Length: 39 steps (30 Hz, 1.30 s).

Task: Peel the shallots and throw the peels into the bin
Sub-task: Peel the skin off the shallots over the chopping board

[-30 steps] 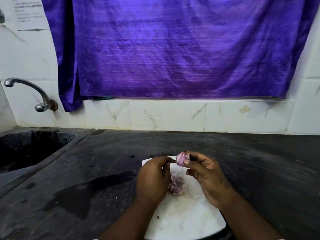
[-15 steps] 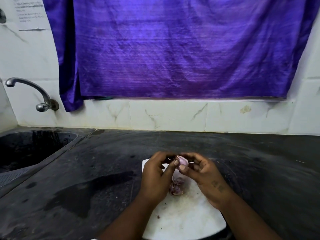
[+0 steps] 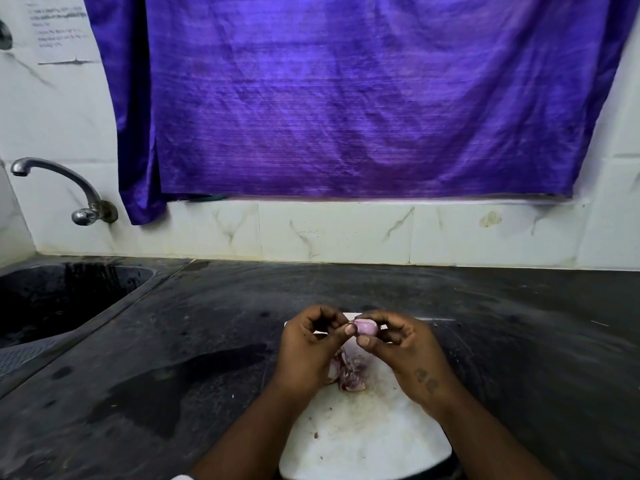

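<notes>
Peeling is the step you have in hand, I'd judge: the shallot [image 3: 366,328] is up off the surface, held between your two hands over the far end of the white board [image 3: 363,441].

— How do my hands sit on it?

Your right hand [image 3: 403,353] has its fingers curled and pinches the shallot between thumb below and fingertips above. Your left hand [image 3: 306,349] is curled too, thumb and forefinger meeting at the shallot's left end. Whether they have caught a flap of skin or only touch the bulb, I cannot tell.

— How much skin is left?

The side facing you looks pale and smooth, so this one seems close to done. The far side is hidden.

— And the peels?

A small heap of peels [image 3: 348,375] lies on the board, just near of your hands, partly behind your left wrist. None has gone to a bin; no bin shows anywhere on the dark counter [image 3: 180,341].

— So what does the next move ask?

A firm hold with the right while the left strips the last skin off. Then you must gather that loose heap in one pass, since thin peels scatter easily.
</notes>
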Available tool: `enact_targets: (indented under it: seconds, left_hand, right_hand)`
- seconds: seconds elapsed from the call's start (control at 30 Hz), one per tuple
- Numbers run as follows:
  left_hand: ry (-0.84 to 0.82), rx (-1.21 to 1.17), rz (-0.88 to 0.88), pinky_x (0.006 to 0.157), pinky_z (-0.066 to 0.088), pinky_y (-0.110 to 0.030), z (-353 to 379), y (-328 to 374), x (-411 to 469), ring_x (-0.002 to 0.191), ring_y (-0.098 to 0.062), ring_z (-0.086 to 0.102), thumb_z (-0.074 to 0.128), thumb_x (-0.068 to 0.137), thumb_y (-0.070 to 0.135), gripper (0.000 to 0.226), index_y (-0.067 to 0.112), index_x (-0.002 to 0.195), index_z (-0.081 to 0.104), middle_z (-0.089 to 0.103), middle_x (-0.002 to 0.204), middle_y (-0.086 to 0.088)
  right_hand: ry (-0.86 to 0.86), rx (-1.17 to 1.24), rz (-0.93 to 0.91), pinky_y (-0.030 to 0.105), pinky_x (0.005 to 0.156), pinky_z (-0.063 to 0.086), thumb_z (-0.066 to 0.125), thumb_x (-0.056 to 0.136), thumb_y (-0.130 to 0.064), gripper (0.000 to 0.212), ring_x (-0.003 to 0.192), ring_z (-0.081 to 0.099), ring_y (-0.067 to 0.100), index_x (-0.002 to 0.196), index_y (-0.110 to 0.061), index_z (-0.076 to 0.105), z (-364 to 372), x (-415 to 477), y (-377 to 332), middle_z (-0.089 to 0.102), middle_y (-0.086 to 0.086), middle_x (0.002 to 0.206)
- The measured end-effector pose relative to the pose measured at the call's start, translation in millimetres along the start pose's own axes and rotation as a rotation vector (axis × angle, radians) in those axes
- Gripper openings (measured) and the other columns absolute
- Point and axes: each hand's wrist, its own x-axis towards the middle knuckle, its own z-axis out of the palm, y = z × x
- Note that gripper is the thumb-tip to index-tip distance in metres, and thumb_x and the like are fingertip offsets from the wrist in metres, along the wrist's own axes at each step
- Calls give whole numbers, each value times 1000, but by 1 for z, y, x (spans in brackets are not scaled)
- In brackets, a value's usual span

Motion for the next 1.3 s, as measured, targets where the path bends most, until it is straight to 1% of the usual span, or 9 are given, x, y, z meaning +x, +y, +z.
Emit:
enact_targets:
  seconds: [0.17, 0.33, 0.43, 0.57, 0.63, 0.73, 0.87, 1.03, 1.3]
  left_hand:
    - [-51, -6, -1, 69, 50, -19, -2, -4, 0, 78, -12, 61, 75, 88, -1, 7, 1, 87, 68, 68, 83, -5]
    - [-126, -72, -39, 72, 50, -39, 0, -6, -1, 80, -24, 60, 70, 94, 2, 8, -2, 89, 65, 66, 84, -13]
    - [-92, -107, -39, 75, 51, -35, 1, -3, 0, 81, -21, 62, 68, 94, -3, 6, -7, 90, 64, 67, 84, -13]
    - [-280, -59, -27, 63, 49, -25, 14, 7, -17, 73, -18, 59, 69, 92, 0, 14, 11, 84, 69, 65, 79, -6]
    - [-243, 49, 11, 62, 49, -20, 18, 10, -21, 72, -12, 61, 71, 90, 0, 19, 16, 81, 70, 69, 79, -5]
    - [22, 202, 137, 69, 52, -20, -1, 0, -4, 79, -5, 69, 72, 91, 2, 14, 15, 86, 75, 74, 84, 0]
    - [-16, 446, 197, 70, 54, -27, -5, -6, -5, 80, -7, 68, 74, 91, 16, 10, 24, 90, 79, 74, 85, 11]
    - [80, 426, 194, 60, 47, -20, -3, -4, -4, 72, -10, 63, 86, 79, 18, 19, 24, 75, 68, 67, 75, 10]
    - [15, 186, 128, 72, 55, -22, -2, -1, -3, 84, -11, 72, 77, 88, 6, 17, 21, 92, 72, 76, 89, 6]
  right_hand:
    - [25, 31, -28, 36, 87, 62, 78, 78, 7, 31, 103, 76, 24, 107, -6, 78, 1, 2, 4, 79, 13, 109]
    - [37, -53, -86, 22, 82, 59, 79, 79, 5, 38, 99, 75, 11, 102, -24, 80, 1, -2, 1, 79, -3, 104]
    - [46, -214, -153, 17, 83, 57, 79, 82, -1, 41, 100, 73, 5, 102, -37, 79, 5, -5, -3, 77, -13, 103]
    - [275, -466, -156, 37, 77, 62, 76, 90, -23, 19, 83, 72, 7, 102, -38, 78, -13, 7, 4, 71, -5, 93]
    - [334, -413, -98, 33, 77, 62, 77, 90, -21, 18, 78, 72, 10, 103, -32, 80, -26, 13, 5, 70, 0, 95]
    - [155, -138, -48, 26, 69, 60, 77, 87, -7, 20, 75, 73, 15, 100, -20, 81, -7, 6, 0, 75, 11, 95]
    - [100, 51, 44, 25, 68, 60, 77, 81, -14, 20, 72, 69, 13, 98, -22, 80, 5, 2, -4, 80, 13, 92]
    - [42, 52, 27, 28, 72, 61, 76, 79, -20, 18, 77, 72, 11, 93, -28, 82, 7, -1, -9, 81, 7, 95]
    - [15, 12, -1, 28, 73, 62, 73, 88, -2, 26, 82, 75, 12, 102, -23, 80, 6, -1, -8, 80, 7, 102]
